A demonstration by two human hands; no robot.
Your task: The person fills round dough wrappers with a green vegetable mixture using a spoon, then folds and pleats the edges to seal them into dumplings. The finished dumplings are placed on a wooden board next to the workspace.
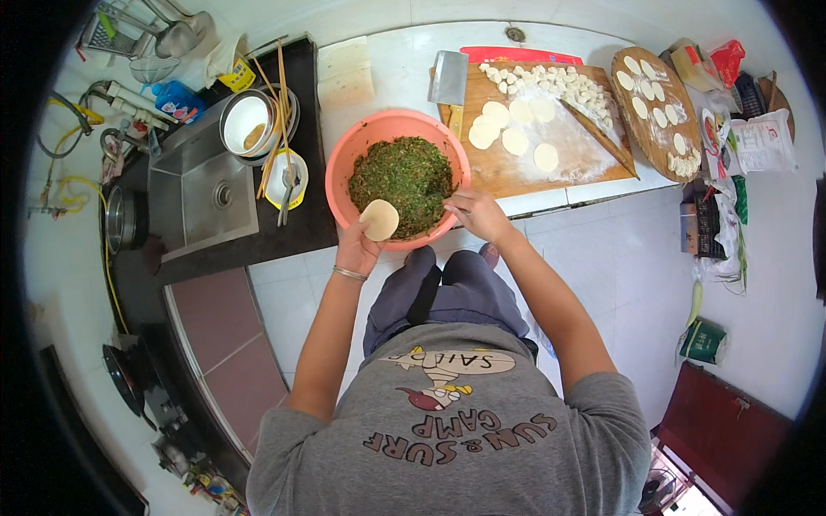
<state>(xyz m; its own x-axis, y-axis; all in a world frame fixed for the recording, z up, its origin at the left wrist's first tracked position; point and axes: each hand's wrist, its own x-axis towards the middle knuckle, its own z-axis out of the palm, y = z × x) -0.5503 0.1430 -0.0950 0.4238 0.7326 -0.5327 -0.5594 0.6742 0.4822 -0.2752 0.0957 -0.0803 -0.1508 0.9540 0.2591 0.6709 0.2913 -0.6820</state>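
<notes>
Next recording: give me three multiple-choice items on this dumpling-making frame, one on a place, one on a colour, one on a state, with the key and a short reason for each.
1. Where does the steel cleaver lie?
A. in the sink
B. on the wooden cutting board's left end
C. in the bowl

2. What colour is the round plastic bowl of chopped green filling?
A. salmon pink
B. blue
C. white

3. What is the state of the round dough wrapper in the left hand?
A. folded shut
B. open and flat, unfilled
C. torn in half

Key: 1 B, the blade rests on the board's left end. 2 A, the rim is salmon pink. 3 B, the wrapper lies flat and bare on the fingers while the right hand reaches into the bowl.
</notes>
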